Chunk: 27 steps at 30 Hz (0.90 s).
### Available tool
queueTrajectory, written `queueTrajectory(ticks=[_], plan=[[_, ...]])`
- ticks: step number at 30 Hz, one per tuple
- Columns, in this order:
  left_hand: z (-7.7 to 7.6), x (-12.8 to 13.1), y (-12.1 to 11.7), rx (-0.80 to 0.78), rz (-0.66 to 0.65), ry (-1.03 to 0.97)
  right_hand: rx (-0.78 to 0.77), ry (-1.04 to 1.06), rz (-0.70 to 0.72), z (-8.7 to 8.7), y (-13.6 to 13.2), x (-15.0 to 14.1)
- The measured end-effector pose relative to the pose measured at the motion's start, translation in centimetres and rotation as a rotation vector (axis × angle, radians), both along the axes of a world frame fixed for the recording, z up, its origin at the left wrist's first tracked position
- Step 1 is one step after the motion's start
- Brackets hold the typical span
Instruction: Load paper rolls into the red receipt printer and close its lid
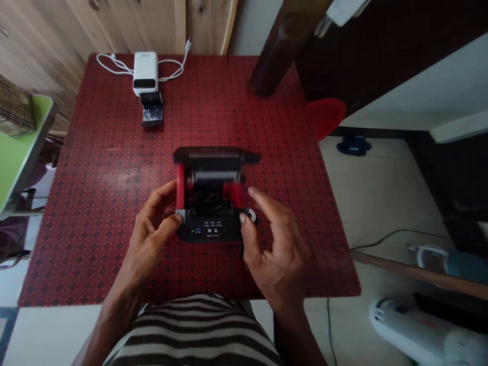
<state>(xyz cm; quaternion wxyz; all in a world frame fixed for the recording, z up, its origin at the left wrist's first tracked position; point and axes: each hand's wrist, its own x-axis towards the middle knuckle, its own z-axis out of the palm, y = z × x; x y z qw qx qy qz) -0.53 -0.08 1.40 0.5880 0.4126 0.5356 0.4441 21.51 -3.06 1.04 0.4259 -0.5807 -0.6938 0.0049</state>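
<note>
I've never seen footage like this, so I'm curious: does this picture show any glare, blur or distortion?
Head view: a pale sheen of glare lies on the red patterned tabletop, left of the portable printer; the wide lens bows the table's edges and enlarges the near left hand and right hand, which look slightly soft; the dark wooden post leans inward.

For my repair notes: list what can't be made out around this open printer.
Head view only:
- Small print on the printer: too small to read.
- Inside under the roller: lost in shadow.
- Printer's front corners: partly covered by the left hand and right hand.
- White appliance at lower right: cut off by the picture's edge.
</note>
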Motion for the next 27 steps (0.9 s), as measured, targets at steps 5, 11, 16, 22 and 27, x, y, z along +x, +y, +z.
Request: queueTrajectory(ticks=[5,11,16,22,27], plan=[[-0.3,-0.4,-0.2,0.014,-0.033,-0.020,0.003,0.004,0.027,0.5,0.4,0.3],[-0.9,-1.0,-0.3,0.022,-0.063,-0.056,0.000,-0.088,0.160,2.3,2.5,1.5],[-1.8,-1.2,-0.2,0.062,-0.047,-0.060,-0.112,-0.208,0.322,3.0,5.8,0.5],[-2.4,-0.9,-0.1,0.103,-0.016,-0.004,-0.485,-0.537,0.393,4.0,9.7,-2.5],[-2.2,-1.1,0.0,0.100,-0.048,-0.016,-0.614,-0.658,0.379,3.9,10.8,-4.4]])
